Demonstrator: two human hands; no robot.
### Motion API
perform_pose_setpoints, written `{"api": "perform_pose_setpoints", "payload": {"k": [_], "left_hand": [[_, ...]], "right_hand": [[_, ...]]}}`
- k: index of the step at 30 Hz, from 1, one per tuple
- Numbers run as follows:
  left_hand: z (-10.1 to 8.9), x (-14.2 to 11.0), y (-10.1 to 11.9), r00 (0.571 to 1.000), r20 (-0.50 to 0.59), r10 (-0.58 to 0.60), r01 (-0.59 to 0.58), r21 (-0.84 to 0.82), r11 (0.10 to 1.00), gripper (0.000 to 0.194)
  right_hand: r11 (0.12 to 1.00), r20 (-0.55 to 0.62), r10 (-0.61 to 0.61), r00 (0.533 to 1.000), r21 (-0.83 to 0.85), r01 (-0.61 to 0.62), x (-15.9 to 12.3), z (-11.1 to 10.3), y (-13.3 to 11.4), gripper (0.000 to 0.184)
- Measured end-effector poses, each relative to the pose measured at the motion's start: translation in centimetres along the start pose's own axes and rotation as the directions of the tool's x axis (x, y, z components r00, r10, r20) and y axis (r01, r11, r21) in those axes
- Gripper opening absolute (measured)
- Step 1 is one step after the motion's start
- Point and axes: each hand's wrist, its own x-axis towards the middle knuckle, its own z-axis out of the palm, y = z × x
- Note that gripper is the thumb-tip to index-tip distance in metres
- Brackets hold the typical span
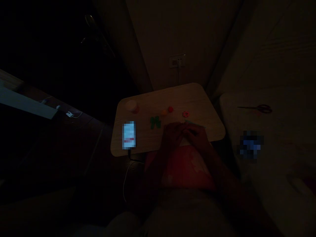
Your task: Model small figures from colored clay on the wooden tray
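Observation:
The scene is very dark. My left hand (172,134) and my right hand (197,135) meet at the near edge of a small wooden table (145,144), fingers bent and touching. Whatever they hold between them is too dark and small to make out. Just past my right hand's fingers lies a thin teal stick (197,124). Beyond the hands are a red flower-shaped ring (186,114), a red ball (170,109) and an orange lump (164,113). Several green pieces (155,122) sit left of my left hand.
A lit phone (128,135) with a cable lies on the table's left side, below a pale tub (132,106). To the right, scissors (263,108) and a blurred blue object (250,145) rest on a light surface. A wall socket (177,61) is behind.

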Motion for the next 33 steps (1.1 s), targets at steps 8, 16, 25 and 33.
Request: {"api": "perform_pose_setpoints", "payload": {"k": [8,16,25,33], "left_hand": [[0.2,-0.2,0.0,0.999,-0.035,0.013,-0.013,0.004,1.0,0.036],[-0.1,-0.1,0.5,0.995,-0.095,0.037,-0.037,0.006,0.999,0.032],[-0.4,-0.2,0.3,0.989,-0.146,-0.004,-0.002,-0.041,0.999,0.026],[-1.0,0.0,0.0,0.946,-0.192,-0.262,0.198,-0.297,0.934,0.026]], "right_hand": [[0.991,-0.039,0.091,0.995,0.1,-0.087,0.0,-0.2,0.2,0.019],[0.986,-0.066,0.136,0.989,0.104,-0.129,0.1,-0.1,0.4,0.019],[0.978,-0.147,0.187,0.971,0.121,-0.17,-0.1,-0.1,0.5,0.019],[0.992,-0.197,0.122,0.973,0.06,-0.112,0.1,-0.1,0.4,0.021]]}}
